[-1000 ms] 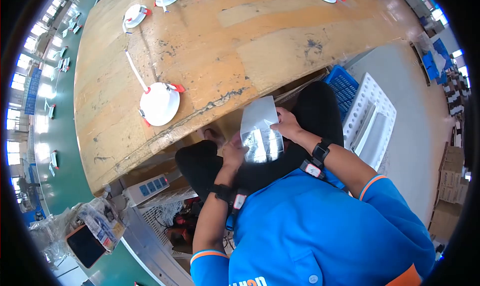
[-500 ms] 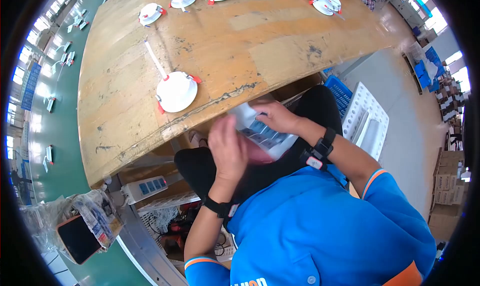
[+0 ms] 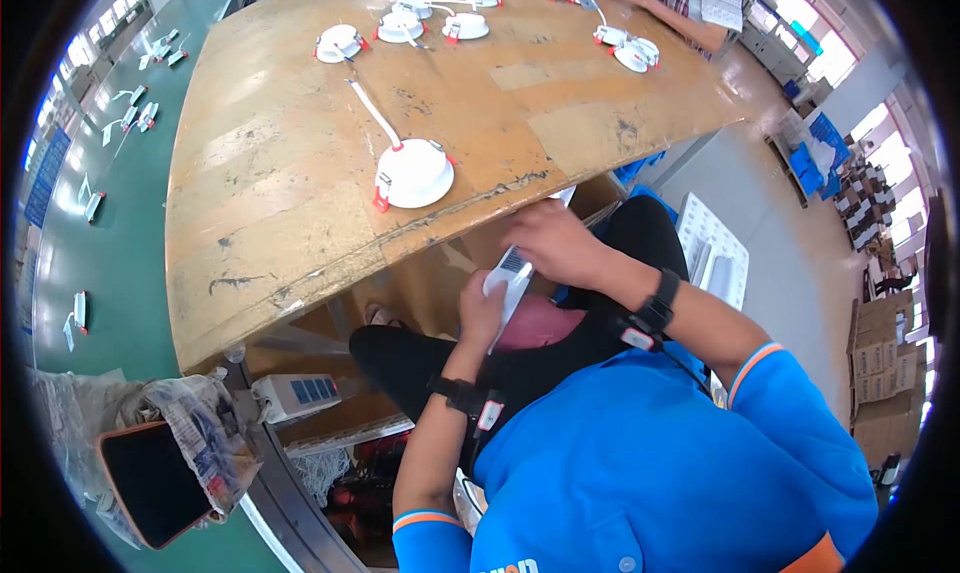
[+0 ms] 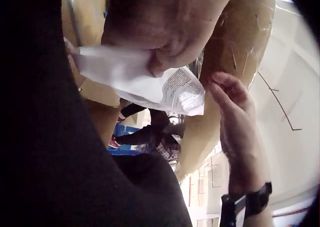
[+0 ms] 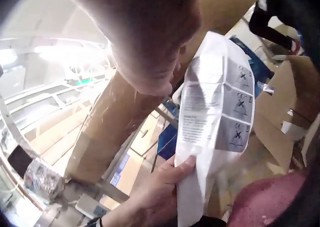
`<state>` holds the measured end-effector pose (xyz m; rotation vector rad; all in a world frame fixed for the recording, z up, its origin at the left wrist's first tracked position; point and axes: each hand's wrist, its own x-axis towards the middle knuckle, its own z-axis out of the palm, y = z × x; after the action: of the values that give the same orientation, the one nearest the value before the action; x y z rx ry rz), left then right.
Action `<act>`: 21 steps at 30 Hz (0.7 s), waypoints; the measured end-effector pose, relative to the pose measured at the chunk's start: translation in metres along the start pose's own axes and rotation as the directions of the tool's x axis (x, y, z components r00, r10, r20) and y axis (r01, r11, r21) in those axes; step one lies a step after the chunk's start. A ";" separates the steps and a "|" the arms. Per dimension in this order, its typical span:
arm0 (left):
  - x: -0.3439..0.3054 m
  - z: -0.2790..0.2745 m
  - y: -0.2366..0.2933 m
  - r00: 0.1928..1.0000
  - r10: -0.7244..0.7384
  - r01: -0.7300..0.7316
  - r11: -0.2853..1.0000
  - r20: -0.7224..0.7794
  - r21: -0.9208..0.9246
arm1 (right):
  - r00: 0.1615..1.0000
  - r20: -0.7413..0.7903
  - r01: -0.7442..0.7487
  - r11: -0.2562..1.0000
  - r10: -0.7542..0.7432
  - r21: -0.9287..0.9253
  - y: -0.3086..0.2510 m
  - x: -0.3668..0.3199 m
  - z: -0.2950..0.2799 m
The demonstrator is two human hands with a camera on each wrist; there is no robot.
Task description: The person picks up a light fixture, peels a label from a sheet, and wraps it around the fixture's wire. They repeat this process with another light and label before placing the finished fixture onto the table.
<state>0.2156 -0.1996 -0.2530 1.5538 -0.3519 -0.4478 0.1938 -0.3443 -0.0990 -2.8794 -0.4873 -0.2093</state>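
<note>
A white sheet of printed labels [image 3: 512, 273], bent lengthwise, is held over the lap below the table edge. My left hand [image 3: 480, 311] pinches its near end, the thumb [image 5: 186, 168] lying on the white backing. Text and grey panels with crossed-out-bin symbols show on the sheet [image 5: 212, 112] in the right wrist view. My right hand [image 3: 555, 243] overlaps the sheet's far part in the head view. In the left wrist view the right hand [image 4: 237, 107] has loosely bent fingers beside the printed corner, a small gap between them.
A white downlight [image 3: 415, 176] with red clips and a cable lies near the table's [image 3: 320, 233] front edge. Several more lie farther back, near another person's arm [image 3: 680, 18]. A power strip [image 3: 295, 396] and a phone [image 3: 155, 483] are at left; a white perforated tray [image 3: 715, 248] stands right.
Both hands held the sheet flat a second ago; the left hand lifted away, then gripped its near end. The sheet is now steeply tilted. The head view has shifted, showing more of the table's back.
</note>
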 end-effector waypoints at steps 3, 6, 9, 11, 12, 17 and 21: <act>-0.007 -0.006 -0.002 0.999 -0.050 0.045 0.978 -0.019 -0.204 | 0.914 -0.278 -0.257 0.952 0.294 0.163 0.015 -0.035 0.000; -0.011 -0.003 0.005 0.994 -0.090 0.110 0.916 0.069 -0.385 | 0.616 0.170 -0.711 0.450 0.769 0.540 0.030 -0.059 0.015; -0.013 0.008 0.017 0.964 -0.149 0.250 0.787 0.219 -0.564 | 0.368 0.698 -0.634 -0.383 0.615 0.671 0.057 -0.071 0.053; -0.014 0.021 0.018 0.947 -0.133 0.273 0.817 0.294 -0.508 | 0.651 0.619 -0.447 -0.438 0.438 0.780 0.064 -0.067 0.059; -0.015 0.030 0.016 0.935 -0.122 0.279 0.832 0.332 -0.480 | 0.772 0.533 -0.346 -0.474 0.346 0.809 0.065 -0.063 0.057; -0.014 0.052 -0.012 0.978 -0.039 0.049 0.998 0.205 -0.042 | 0.631 0.487 -0.762 0.362 0.605 0.538 0.090 -0.043 0.046; -0.027 0.068 -0.048 0.922 -0.108 0.081 0.993 0.371 0.086 | 0.546 0.678 -0.743 0.658 0.492 0.122 0.095 -0.036 0.058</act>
<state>0.1562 -0.2436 -0.2999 1.5538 -0.5939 -0.8219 0.1985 -0.4295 -0.1786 -2.4255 0.4424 0.8525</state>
